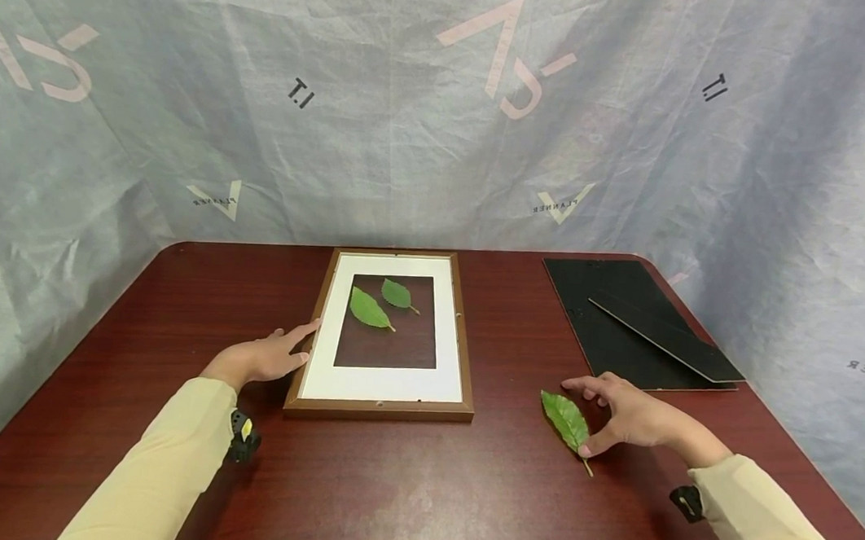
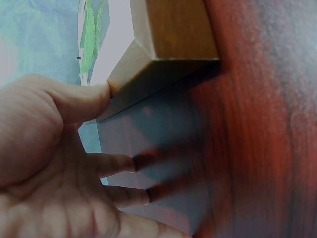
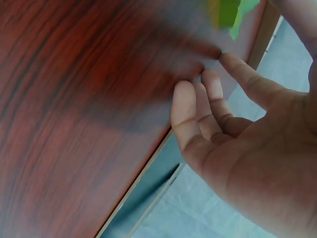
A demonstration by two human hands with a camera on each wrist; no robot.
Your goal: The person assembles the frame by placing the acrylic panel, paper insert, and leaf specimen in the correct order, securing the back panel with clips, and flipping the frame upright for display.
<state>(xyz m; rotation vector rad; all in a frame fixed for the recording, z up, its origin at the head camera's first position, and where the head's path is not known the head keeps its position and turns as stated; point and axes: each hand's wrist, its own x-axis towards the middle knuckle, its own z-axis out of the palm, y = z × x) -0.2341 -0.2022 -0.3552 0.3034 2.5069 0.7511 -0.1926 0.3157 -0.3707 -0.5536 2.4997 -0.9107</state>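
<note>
A wooden picture frame [image 1: 381,412] lies flat on the table, with a white mat [image 1: 390,386] inside it. Two green leaves, a larger leaf [image 1: 369,308] and a smaller leaf [image 1: 397,293], lie within the mat's window. My left hand [image 1: 262,359] is at the frame's left side, thumb against its edge, the other fingers spread out. To the right of the frame is a third leaf [image 1: 564,418], slanting on the table. My right hand [image 1: 638,415] reaches over beside this leaf, thumb tip at its stem end and index fingertip touching down near its far end.
Behind my right hand, a black backing board [image 1: 578,286] lies at the table's right edge. On top of it rests a narrower black piece [image 1: 664,335], set at a slant. A grey printed cloth [image 1: 388,137] hangs behind and around the table [image 1: 391,496].
</note>
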